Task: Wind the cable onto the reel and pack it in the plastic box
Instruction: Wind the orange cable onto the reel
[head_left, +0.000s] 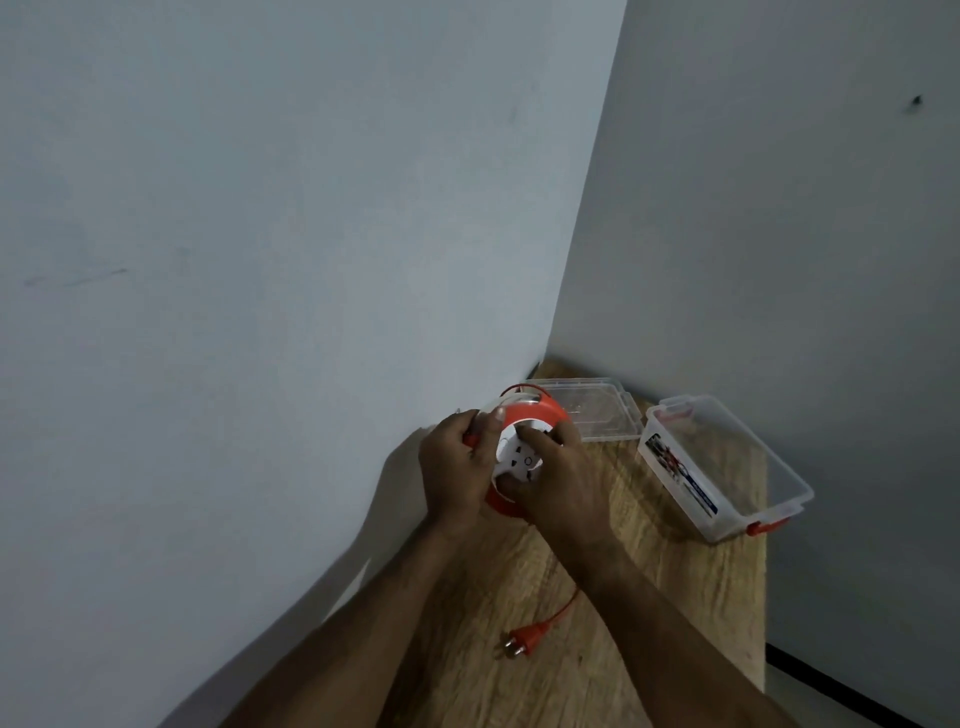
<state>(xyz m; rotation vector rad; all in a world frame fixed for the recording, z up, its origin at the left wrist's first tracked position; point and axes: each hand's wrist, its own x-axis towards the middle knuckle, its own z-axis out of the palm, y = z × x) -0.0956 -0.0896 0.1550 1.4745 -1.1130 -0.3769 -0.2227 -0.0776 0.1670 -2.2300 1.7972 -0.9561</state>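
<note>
An orange cable reel (540, 413) with a white socket face (518, 453) is held upright above the wooden table (649, 597). My left hand (457, 467) grips its left rim. My right hand (558, 480) holds the white face, fingers curled over it. A short length of orange cable (563, 610) trails from under my right forearm down to the orange plug (524, 640), which lies on the table. The clear plastic box (724, 465), open and with orange latches, stands to the right of the reel.
The box's clear lid (597, 410) lies flat behind the reel in the corner. Grey walls close in on the left and the back. The table's right edge drops off just past the box, with a dark strip on the floor below.
</note>
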